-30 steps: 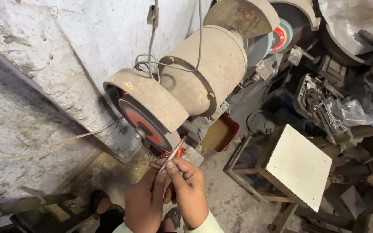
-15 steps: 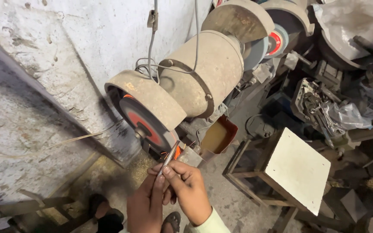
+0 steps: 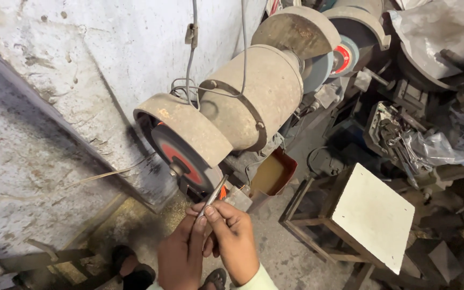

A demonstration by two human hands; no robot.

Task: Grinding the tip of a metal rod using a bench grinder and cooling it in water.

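Note:
A dusty bench grinder (image 3: 248, 102) stands against the wall, with a grey and red grinding wheel (image 3: 181, 160) on its near end under a rusty guard. My left hand (image 3: 181, 255) and my right hand (image 3: 234, 239) together pinch a thin metal rod (image 3: 212, 196). The rod's tip meets the lower edge of the wheel, where orange sparks show. Both hands sit just below the wheel.
A small rust-coloured tray of liquid (image 3: 274, 174) hangs beside the grinder. A wooden stool with a white top (image 3: 371, 215) stands to the right. A second grinder wheel (image 3: 342, 56) and cluttered machine parts (image 3: 404, 134) fill the back right. Sandalled feet (image 3: 135, 268) show below.
The view has shifted a little and my hands have risen slightly, keeping the rod against the wheel's lower edge.

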